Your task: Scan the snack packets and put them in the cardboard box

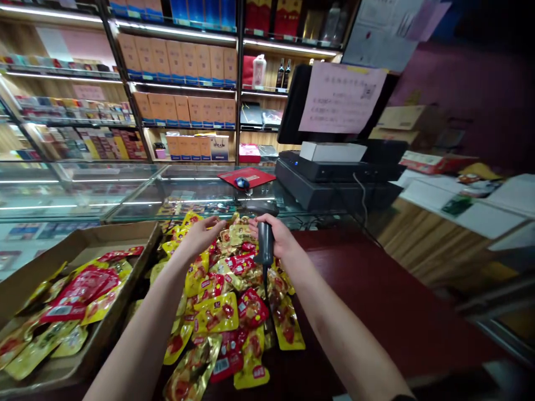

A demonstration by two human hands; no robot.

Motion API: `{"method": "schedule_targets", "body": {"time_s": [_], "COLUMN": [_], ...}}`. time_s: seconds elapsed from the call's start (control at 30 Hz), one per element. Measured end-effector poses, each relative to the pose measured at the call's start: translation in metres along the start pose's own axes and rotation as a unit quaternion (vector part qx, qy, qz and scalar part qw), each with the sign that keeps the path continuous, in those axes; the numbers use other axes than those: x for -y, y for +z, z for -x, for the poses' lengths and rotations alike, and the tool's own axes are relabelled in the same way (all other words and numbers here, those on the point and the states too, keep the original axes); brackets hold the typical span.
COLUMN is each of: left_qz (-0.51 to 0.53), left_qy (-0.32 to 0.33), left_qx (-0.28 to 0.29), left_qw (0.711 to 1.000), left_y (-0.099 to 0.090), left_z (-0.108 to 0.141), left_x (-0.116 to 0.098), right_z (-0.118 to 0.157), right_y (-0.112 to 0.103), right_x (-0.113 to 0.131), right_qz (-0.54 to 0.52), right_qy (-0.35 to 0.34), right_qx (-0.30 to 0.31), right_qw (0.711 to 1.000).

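A dark barcode scanner is in my right hand, whose fingers wrap around its handle; its cord hangs down over the packets. My left hand hovers at the far side of a heap of snack packets, fingers stretched out and apart, with nothing visible in it. The packets are shiny, red, yellow and gold, and lie loosely piled on the dark red tabletop. Between my hands lies a gold packet. Whether my left fingertips touch the packets I cannot tell.
At left, an open cardboard box holds more packets. Behind the heap runs a glass counter with a mouse on a red mat. A monitor and black till stand at right, before stocked shelves.
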State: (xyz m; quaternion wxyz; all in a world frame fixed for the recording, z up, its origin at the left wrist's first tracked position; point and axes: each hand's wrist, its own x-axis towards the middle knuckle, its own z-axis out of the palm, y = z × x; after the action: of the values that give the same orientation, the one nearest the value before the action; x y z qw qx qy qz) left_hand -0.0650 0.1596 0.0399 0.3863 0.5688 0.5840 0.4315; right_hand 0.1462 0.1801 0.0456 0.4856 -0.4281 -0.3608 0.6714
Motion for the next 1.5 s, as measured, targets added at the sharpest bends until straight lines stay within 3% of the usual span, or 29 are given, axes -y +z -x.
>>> {"method": "schedule_targets", "body": {"time_s": [0.13,0.3,0.43,0.67,0.97,1.2,1.33,1.5], "left_qz": [-0.003,0.010,0.002,-0.056,-0.134,-0.171,-0.130,0.009], "left_qy": [-0.020,-0.031,-0.024,0.045,0.082,0.169,0.125,0.039], "left_qx": [0.011,0.032,0.048,0.056,0.048,0.072,0.078,0.144], "left_qw": [1.000,0.999,0.999,0.996,0.986,0.968,0.980,0.989], "left_y": [0.026,0.041,0.047,0.054,0.070,0.060,0.045,0.013], "left_z": [-0.011,-0.013,-0.013,-0.019,-0.016,-0.014,-0.016,-0.019], "left_x": [0.006,0.011,0.014,0.028,0.042,0.040,0.035,0.034], "right_z": [-0.010,-0.017,-0.018,-0.028,-0.032,-0.013,-0.003,0.017], "right_y": [-0.032,-0.048,-0.048,-0.045,-0.043,-0.020,-0.007,0.007], "right_x": [0.004,-0.002,-0.005,-0.011,-0.020,-0.016,-0.020,-0.020], "right_qz": [-0.055,-0.035,-0.012,-0.001,-0.096,-0.190,-0.203,-0.137], "right_qy": [0.032,0.020,0.017,0.059,0.101,0.096,0.075,0.026], "right_qx": [-0.023,-0.069,-0.095,-0.106,-0.058,0.022,0.040,0.065], "right_qw": [0.998,0.997,0.995,0.993,0.989,0.977,0.975,0.988]}}
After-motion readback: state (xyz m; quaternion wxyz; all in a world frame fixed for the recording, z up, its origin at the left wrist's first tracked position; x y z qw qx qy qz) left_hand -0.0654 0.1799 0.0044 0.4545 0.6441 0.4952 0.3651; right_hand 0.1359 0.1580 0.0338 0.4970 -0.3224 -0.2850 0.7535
